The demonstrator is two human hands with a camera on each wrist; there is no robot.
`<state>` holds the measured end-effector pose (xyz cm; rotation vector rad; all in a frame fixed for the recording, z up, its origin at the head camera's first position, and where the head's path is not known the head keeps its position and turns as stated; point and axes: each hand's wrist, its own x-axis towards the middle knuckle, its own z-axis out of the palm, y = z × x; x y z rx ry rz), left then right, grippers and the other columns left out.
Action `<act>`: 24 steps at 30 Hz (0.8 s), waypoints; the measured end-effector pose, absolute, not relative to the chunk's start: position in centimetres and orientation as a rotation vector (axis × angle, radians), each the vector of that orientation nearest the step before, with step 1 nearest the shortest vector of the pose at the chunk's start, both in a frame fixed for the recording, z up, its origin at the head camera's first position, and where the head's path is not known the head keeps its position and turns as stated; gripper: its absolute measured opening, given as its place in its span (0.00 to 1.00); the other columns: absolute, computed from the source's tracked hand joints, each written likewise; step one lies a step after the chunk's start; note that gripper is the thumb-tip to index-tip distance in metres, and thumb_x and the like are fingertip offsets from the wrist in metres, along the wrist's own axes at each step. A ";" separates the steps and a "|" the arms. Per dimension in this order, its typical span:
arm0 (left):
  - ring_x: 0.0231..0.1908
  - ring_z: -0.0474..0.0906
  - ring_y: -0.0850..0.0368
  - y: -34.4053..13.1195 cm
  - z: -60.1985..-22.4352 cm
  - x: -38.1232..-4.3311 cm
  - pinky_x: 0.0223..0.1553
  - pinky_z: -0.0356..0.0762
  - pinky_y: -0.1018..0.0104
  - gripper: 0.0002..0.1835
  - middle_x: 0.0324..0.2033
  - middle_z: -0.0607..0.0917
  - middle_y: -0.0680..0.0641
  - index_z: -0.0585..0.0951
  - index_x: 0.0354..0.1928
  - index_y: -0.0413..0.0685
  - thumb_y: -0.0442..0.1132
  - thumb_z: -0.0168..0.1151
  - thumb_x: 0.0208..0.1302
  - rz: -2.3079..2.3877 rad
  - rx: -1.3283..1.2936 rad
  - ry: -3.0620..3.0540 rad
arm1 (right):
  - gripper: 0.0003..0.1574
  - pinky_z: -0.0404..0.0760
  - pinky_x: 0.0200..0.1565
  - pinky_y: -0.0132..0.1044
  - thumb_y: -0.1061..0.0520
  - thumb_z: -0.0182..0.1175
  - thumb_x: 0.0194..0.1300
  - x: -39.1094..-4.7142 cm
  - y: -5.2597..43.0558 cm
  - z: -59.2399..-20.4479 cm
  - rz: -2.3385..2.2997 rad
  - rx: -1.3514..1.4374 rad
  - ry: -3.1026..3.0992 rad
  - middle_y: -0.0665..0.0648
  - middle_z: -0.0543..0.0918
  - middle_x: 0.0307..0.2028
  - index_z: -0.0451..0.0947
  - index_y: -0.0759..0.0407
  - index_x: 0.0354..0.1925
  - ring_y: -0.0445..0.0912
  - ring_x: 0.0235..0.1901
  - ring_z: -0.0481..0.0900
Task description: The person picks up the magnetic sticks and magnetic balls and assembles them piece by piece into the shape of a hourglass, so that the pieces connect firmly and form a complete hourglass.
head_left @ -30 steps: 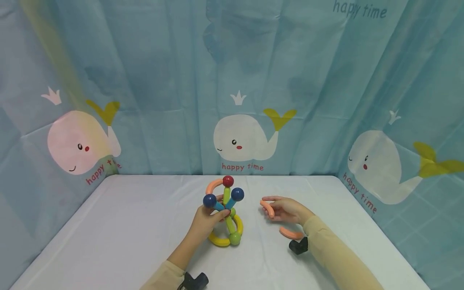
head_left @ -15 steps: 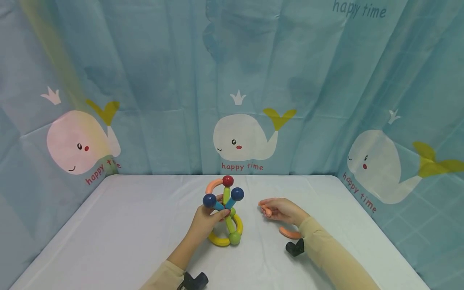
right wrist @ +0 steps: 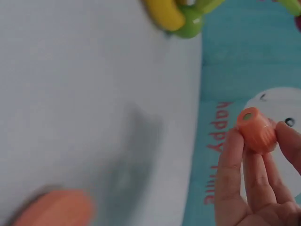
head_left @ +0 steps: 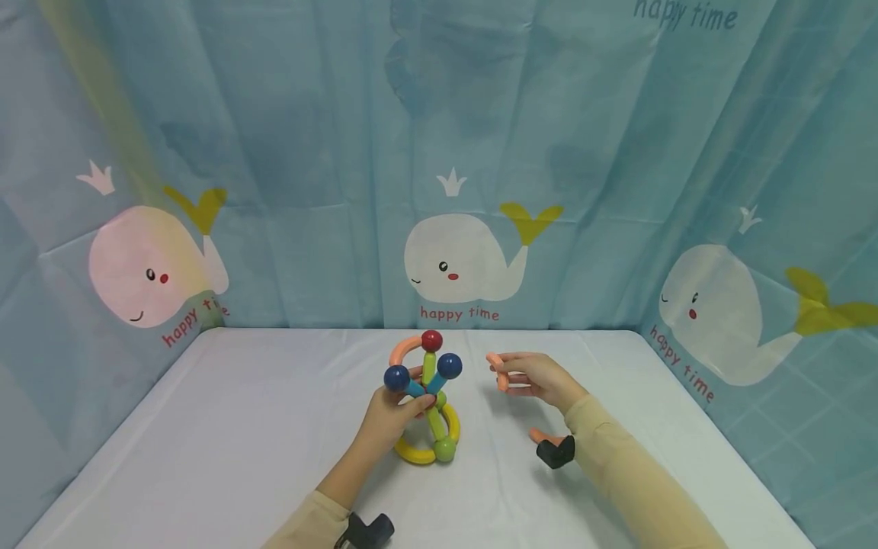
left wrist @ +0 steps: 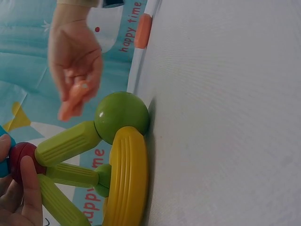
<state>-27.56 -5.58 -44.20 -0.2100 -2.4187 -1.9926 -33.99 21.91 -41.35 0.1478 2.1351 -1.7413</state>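
My left hand (head_left: 392,415) grips the middle of a magnetic stick-and-ball structure, its fingers at a dark red ball (left wrist: 23,160). Green sticks run down from there to green balls (left wrist: 121,117) joined by curved yellow pieces (left wrist: 127,179) on the table. Upward stand two blue sticks with dark blue balls (head_left: 449,366) and a green stick with a red ball (head_left: 431,341). A curved orange stick (head_left: 405,348) hangs from that red ball. To the right, my right hand (head_left: 542,376) pinches another curved orange stick (right wrist: 257,129) between thumb and fingers, above the table and apart from the structure.
A further curved orange stick (right wrist: 59,209) lies on the white table (head_left: 240,427), partly hidden in the head view behind the black wrist camera (head_left: 556,453). A blue curtain (head_left: 309,152) with whale prints encloses the table's back and sides.
My right hand dips slightly, then rises and moves toward the back of the table with the orange stick, which now stands more upright. My left hand and the structure stay in place.
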 end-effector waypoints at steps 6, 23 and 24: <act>0.49 0.84 0.47 -5.7 -44.1 -27.5 0.46 0.87 0.58 0.28 0.52 0.86 0.41 0.76 0.64 0.52 0.43 0.69 0.63 -2.005 -0.209 -2.404 | 0.25 0.86 0.46 0.33 0.54 0.63 0.68 -34.3 19.8 -37.7 -1.803 0.034 2.033 0.58 0.86 0.51 0.78 0.65 0.59 0.43 0.41 0.86; 0.47 0.84 0.49 -5.5 -44.4 -27.7 0.44 0.87 0.59 0.27 0.50 0.87 0.42 0.77 0.64 0.52 0.43 0.70 0.62 -1.999 -0.211 -2.404 | 0.21 0.86 0.37 0.30 0.59 0.60 0.69 -34.6 16.9 -34.3 -1.755 -0.033 1.912 0.61 0.88 0.43 0.78 0.70 0.56 0.42 0.32 0.85; 0.46 0.84 0.50 -5.5 -44.4 -27.7 0.44 0.87 0.59 0.27 0.50 0.87 0.42 0.77 0.63 0.52 0.43 0.70 0.62 -2.002 -0.211 -2.403 | 0.21 0.86 0.37 0.30 0.59 0.60 0.69 -34.6 16.9 -34.3 -1.754 -0.030 1.912 0.61 0.88 0.42 0.78 0.70 0.55 0.42 0.30 0.85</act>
